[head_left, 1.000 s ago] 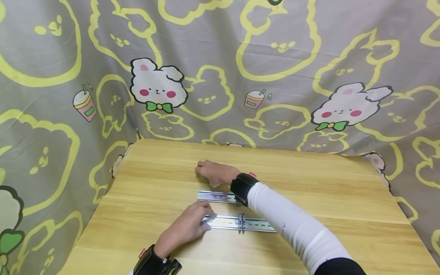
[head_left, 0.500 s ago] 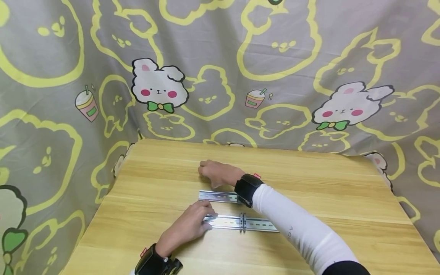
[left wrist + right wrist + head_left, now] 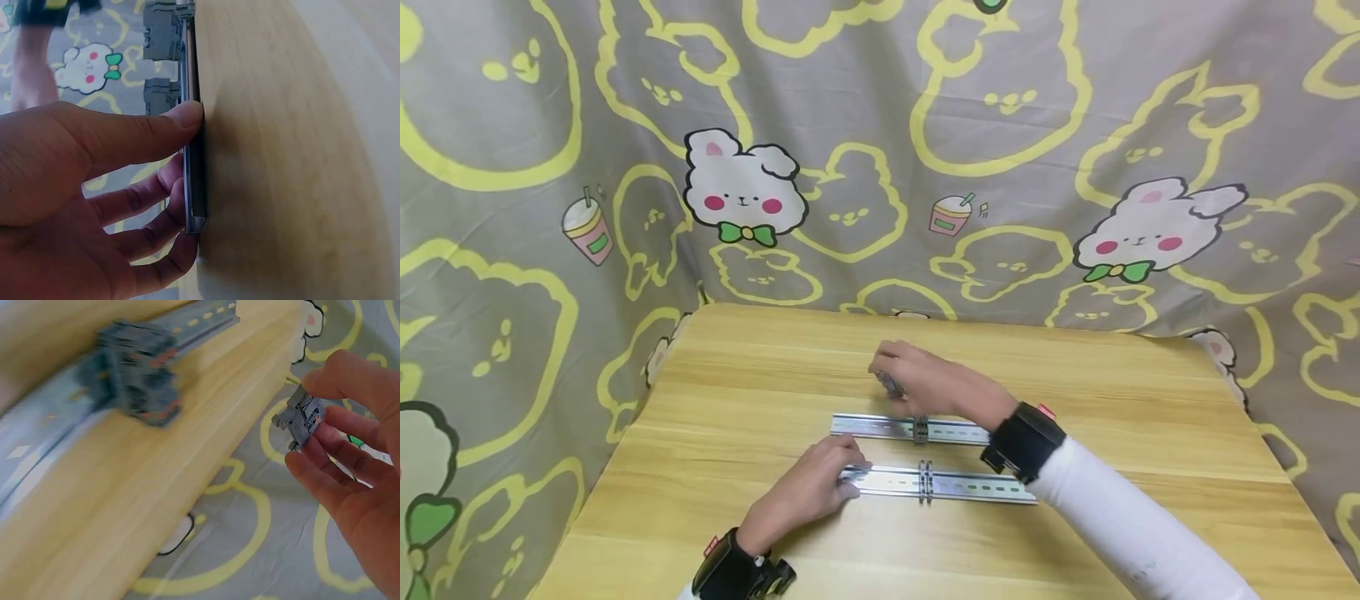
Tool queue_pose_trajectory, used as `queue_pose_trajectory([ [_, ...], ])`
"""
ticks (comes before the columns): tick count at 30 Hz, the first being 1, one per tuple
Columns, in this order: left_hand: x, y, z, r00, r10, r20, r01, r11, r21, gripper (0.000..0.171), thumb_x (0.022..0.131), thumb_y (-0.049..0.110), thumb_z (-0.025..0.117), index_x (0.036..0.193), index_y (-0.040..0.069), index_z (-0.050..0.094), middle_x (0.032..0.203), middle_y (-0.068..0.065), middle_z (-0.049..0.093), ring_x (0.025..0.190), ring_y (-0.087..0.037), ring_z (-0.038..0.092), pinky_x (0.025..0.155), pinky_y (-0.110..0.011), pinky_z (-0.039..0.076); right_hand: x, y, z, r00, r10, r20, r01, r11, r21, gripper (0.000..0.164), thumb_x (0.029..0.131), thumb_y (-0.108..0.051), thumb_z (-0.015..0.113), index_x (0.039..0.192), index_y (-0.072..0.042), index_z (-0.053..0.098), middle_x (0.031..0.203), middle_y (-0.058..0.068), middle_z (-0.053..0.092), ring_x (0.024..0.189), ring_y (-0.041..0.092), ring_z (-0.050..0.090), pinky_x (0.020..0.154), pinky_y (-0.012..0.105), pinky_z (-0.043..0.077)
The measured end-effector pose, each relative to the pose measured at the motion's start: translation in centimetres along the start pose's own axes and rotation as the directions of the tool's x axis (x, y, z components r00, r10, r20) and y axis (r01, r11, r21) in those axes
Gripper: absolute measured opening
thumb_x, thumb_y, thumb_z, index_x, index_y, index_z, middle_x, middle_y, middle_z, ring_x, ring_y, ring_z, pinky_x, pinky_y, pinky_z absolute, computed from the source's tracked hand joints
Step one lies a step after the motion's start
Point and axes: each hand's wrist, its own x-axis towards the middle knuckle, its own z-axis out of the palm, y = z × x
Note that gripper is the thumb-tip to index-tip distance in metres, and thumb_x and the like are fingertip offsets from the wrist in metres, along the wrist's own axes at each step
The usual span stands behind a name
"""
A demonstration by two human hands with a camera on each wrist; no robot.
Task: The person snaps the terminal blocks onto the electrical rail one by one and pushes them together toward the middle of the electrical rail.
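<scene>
Two slotted metal DIN rails lie one behind the other on the wooden table. My left hand (image 3: 812, 487) grips the left end of the near rail (image 3: 977, 487), thumb on one edge and fingers on the other in the left wrist view. Several grey terminal blocks (image 3: 926, 482) stand at mid-length on this rail. The far rail (image 3: 865, 427) carries a grey terminal block (image 3: 921, 429) too, partly covered by my right hand (image 3: 928, 379). That hand, raised just behind the far rail, pinches a small grey terminal block (image 3: 303, 417) between thumb and fingers.
The wooden table (image 3: 760, 358) reaches back to a grey patterned curtain (image 3: 865, 192), which also hangs along both sides. Each wrist wears a black strap with a camera (image 3: 1026, 442).
My right hand has shifted to the right from beyond the far rail's left end, and a terminal block now shows in it. More of both rails is uncovered. The left hand stays put.
</scene>
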Motion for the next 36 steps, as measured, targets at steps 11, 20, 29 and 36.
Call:
queue_pose_trajectory([
  [11, -0.1, 0.1, -0.2, 1.000, -0.010, 0.004, 0.010, 1.000, -0.013, 0.030, 0.074, 0.006, 0.077, 0.103, 0.006, 0.076, 0.097, -0.001, 0.066, 0.093, -0.020, 0.061, 0.084, -0.040, 0.055, -9.5, -1.0, -0.2, 0.985, 0.108, -0.131, -0.099, 0.992, 0.077, 0.044, 0.076, -0.017, 0.076, 0.117, -0.006, 0.063, 0.116, 0.004, 0.058, 0.102, 0.014, 0.056, 0.083, 0.028, 0.056],
  [20, -0.2, 0.3, 0.0, 1.000, -0.017, 0.010, 0.017, 1.000, -0.025, 0.029, 0.074, 0.006, 0.077, 0.104, 0.006, 0.077, 0.099, -0.001, 0.067, 0.093, -0.019, 0.061, 0.084, -0.039, 0.056, -15.8, -1.1, 1.2, 0.950, 0.200, -0.239, -0.157, 0.970, 0.188, 0.044, 0.071, -0.010, 0.076, 0.112, -0.009, 0.061, 0.110, 0.001, 0.059, 0.097, 0.014, 0.059, 0.077, 0.034, 0.058],
  [29, -0.2, 0.5, 0.2, 0.999, -0.033, 0.032, 0.034, 0.999, -0.028, 0.029, 0.076, 0.008, 0.077, 0.105, 0.007, 0.076, 0.099, 0.001, 0.066, 0.094, -0.018, 0.060, 0.085, -0.038, 0.055, -20.9, -1.4, 3.5, 0.917, 0.264, -0.298, -0.134, 0.909, 0.395, 0.054, 0.065, 0.004, 0.077, 0.114, -0.010, 0.058, 0.113, 0.000, 0.058, 0.103, 0.021, 0.061, 0.085, 0.038, 0.057],
  [36, -0.2, 0.4, 0.2, 0.999, -0.045, 0.029, 0.046, 0.999, -0.023, 0.030, 0.076, 0.008, 0.077, 0.105, 0.007, 0.076, 0.099, 0.002, 0.066, 0.094, -0.018, 0.060, 0.085, -0.039, 0.055, -23.6, -0.5, 4.9, 0.889, 0.324, -0.324, -0.130, 0.856, 0.501, 0.054, 0.063, 0.013, 0.076, 0.113, -0.003, 0.061, 0.111, 0.012, 0.062, 0.102, 0.028, 0.063, 0.084, 0.039, 0.056],
])
